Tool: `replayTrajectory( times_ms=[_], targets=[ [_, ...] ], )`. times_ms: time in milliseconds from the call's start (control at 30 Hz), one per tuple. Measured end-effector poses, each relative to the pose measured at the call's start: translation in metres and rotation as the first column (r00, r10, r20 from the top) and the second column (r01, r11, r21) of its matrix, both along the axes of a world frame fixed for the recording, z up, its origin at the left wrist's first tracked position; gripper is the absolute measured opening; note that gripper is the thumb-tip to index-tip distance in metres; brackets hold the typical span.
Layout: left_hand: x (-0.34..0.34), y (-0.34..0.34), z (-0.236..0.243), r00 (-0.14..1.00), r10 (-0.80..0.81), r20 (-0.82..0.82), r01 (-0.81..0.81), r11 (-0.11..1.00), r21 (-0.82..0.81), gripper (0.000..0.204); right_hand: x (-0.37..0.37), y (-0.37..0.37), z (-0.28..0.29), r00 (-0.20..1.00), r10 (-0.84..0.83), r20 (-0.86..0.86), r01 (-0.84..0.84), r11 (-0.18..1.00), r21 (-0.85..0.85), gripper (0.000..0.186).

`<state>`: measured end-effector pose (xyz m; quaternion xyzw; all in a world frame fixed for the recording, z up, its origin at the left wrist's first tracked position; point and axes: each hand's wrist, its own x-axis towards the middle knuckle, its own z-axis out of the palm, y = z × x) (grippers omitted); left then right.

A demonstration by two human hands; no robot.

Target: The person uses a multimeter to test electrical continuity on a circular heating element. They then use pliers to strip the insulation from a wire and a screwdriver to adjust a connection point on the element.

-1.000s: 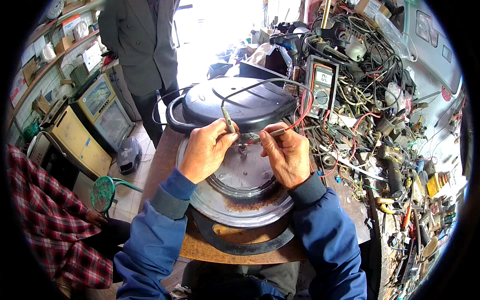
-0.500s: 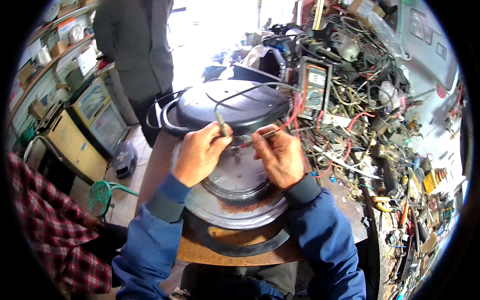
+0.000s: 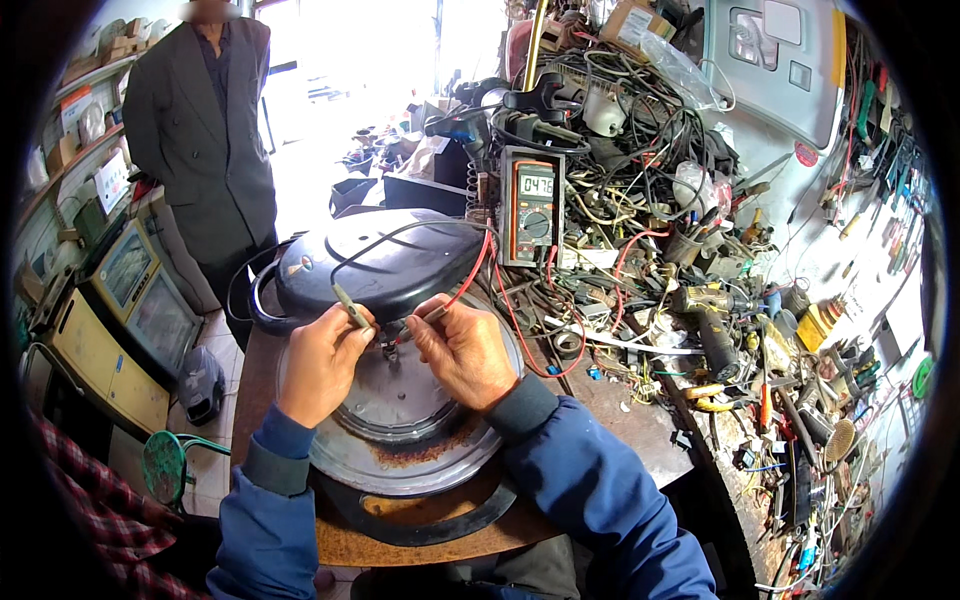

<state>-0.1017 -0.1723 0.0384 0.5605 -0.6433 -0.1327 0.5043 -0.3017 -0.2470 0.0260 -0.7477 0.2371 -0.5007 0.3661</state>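
A test probe [image 3: 350, 305] with a dark lead is pinched in the fingers of my left hand [image 3: 320, 370]. My right hand [image 3: 468, 352] grips another test probe [image 3: 436, 314], this one on a red lead. The two hands are close together over a small metal fitting [image 3: 392, 350] in the middle of a round metal pan-like part [image 3: 402, 484], which is stained with rust. Whether the probe tips touch the fitting is hidden by my fingers. Behind lies a dark rounded lid [image 3: 390, 255]. A multimeter [image 3: 532, 208] with a lit display stands upright to the right.
A black curved handle [image 3: 420, 530] lies at the table's near edge [image 3: 340, 545]. Tangled cables [image 3: 640, 140], tools and scraps pile up on the right. A person in a dark coat [image 3: 210, 130] stands at the far left; a plaid sleeve [image 3: 100, 500] and a green stool [image 3: 163, 465] are nearer.
The view has turned to the right and tilted up, so the scene sits further left and lower. Both hands keep hold of their probes over the metal part.
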Motion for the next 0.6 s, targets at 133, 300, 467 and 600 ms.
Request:
replayTrajectory(
  times_ms=[133,300,467,600],
  targets=[
    [0.009,0.006,-0.003,1.0,0.001,-0.004,-0.002,1.0,-0.023,0.013,0.009,0.004,0.001,1.0,0.009,-0.012,-0.009,1.0,0.01,0.015],
    [0.004,0.0,-0.004,0.998,0.019,0.061,-0.016,0.999,-0.046,0.015,-0.001,0.006,0.006,0.998,-0.019,-0.057,0.022,0.998,0.053,0.015],
    [0.006,0.003,-0.001,1.0,-0.017,0.009,0.017,1.0,0.004,0.016,-0.001,0.001,0.009,0.998,-0.051,0.033,0.057,0.982,-0.18,0.008],
    [0.009,0.003,-0.004,1.0,-0.009,0.028,0.009,0.999,0.032,0.016,-0.003,-0.003,0.009,0.974,-0.175,-0.145,0.103,0.908,-0.406,0.014]
  ],
)
